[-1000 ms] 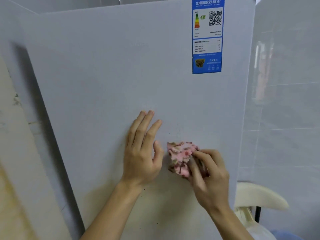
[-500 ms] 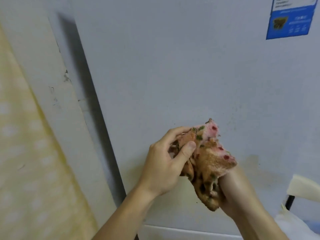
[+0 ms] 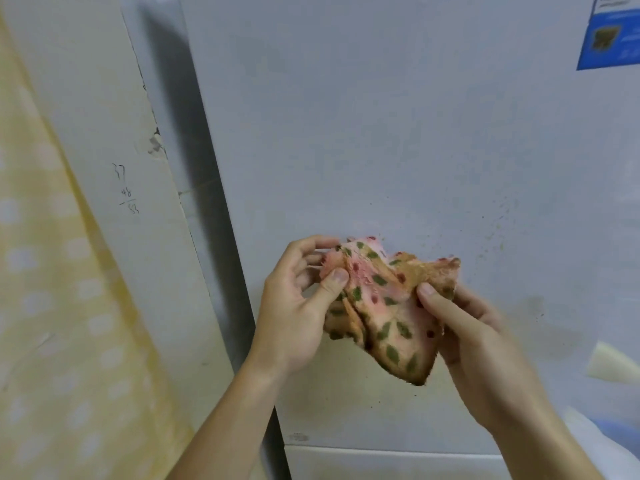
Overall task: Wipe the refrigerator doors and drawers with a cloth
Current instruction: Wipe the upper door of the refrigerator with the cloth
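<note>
The cloth (image 3: 379, 308) has come off the refrigerator door (image 3: 381, 116) and now hangs just in front of it — left hand (image 3: 294, 310) and right hand (image 3: 467, 336) each have a grip pinched on an edge, spreading it, probably to find a cleaner face.

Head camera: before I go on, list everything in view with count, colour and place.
refrigerator door: one, pale grey, fills centre and right
cloth: one, pink with green and red spots, browned in parts, centre, in front of the door
sticker: one, blue and white, on the door, top right
specks: many, dark, on the door right of the cloth
wall panel: one, off-white, handwritten numbers, left of the refrigerator
curtain: one, yellow with pale dots, far left
cream object: one, right edge, cut off, unidentifiable
left hand: pinches the cloth's left side
right hand: pinches the cloth's right side
</note>
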A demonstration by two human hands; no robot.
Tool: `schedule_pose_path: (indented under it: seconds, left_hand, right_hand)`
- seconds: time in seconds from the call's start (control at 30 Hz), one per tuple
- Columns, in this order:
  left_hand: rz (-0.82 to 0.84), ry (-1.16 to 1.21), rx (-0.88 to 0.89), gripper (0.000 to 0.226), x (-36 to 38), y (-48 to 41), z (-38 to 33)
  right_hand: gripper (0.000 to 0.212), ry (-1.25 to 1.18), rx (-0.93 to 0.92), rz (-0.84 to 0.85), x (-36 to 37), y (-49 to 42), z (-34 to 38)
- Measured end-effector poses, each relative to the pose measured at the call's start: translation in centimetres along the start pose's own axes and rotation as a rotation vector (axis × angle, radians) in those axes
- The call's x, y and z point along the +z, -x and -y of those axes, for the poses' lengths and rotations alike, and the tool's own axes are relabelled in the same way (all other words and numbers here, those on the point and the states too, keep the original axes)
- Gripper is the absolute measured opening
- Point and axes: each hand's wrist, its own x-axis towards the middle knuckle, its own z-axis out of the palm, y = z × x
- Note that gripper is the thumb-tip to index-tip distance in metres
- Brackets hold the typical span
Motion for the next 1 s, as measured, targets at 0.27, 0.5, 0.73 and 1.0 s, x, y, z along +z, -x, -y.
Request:
schedule_pose_path:
  seconds: [0.27,0.5,0.73,1.0]
  left_hand:
    - [0.072,-0.268,0.1,0.014,0.5,1.1,0.6]
    - [0.413,0.061,-0.157,0.035,1.6,1.7,-0.4]
    - [0.412,0.112,-0.334,0.051,1.6,1.3,0.3]
    - [0.362,0.119,-0.395,0.049,2.0,1.1,0.2]
  right_hand:
    - [0.022,0.198,-0.228,-0.24,1.1,0.4,1.8]
    - [0.032,0.513,-0.347,-0.108,3.2,1.1,0.6]
    - [0.067,0.955,-0.439,-0.036,1.0,0.1,1.3]
    - [0.021,1.205,-0.574,-0.001,-0.6,-0.1,3.2]
